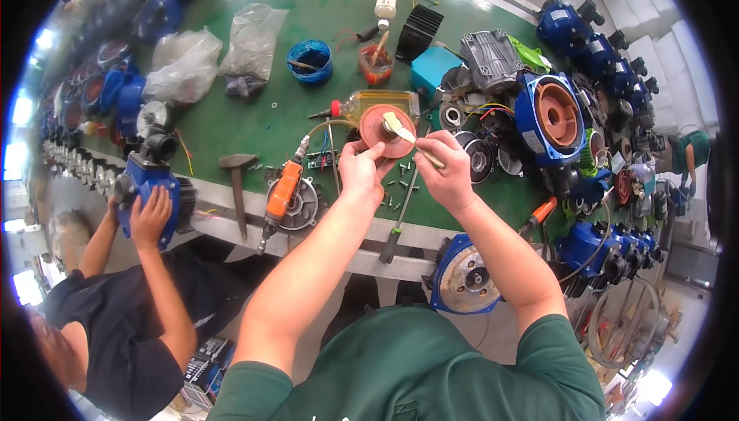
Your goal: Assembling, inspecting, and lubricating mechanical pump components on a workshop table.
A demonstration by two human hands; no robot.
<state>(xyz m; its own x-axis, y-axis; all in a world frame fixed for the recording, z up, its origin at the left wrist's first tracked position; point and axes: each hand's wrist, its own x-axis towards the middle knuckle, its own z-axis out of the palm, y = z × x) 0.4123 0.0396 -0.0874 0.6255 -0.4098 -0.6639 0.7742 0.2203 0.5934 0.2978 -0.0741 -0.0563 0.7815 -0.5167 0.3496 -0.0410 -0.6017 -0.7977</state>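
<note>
My left hand [362,170] is closed on the near edge of a round reddish-brown impeller [369,124], held up over the bench. Between the fingers of my right hand [445,168] is a small paintbrush [400,128], its pale bristles at the impeller's central hub. Behind the impeller lies a bottle of yellowish liquid [358,104] with a red cap. Loose bolts [394,195] and a long screwdriver [396,230] lie below my hands. An orange air tool [285,190] rests on a grey metal cover [309,204], left of my left forearm.
On the green bench [231,125] stand a blue tub [309,61], a red-stained cup [375,67] and plastic bags [185,67]. A hammer [237,186] lies left. Blue pump housings [548,119] crowd the right. At left, a co-worker's hands [152,217] hold a blue pump [138,178].
</note>
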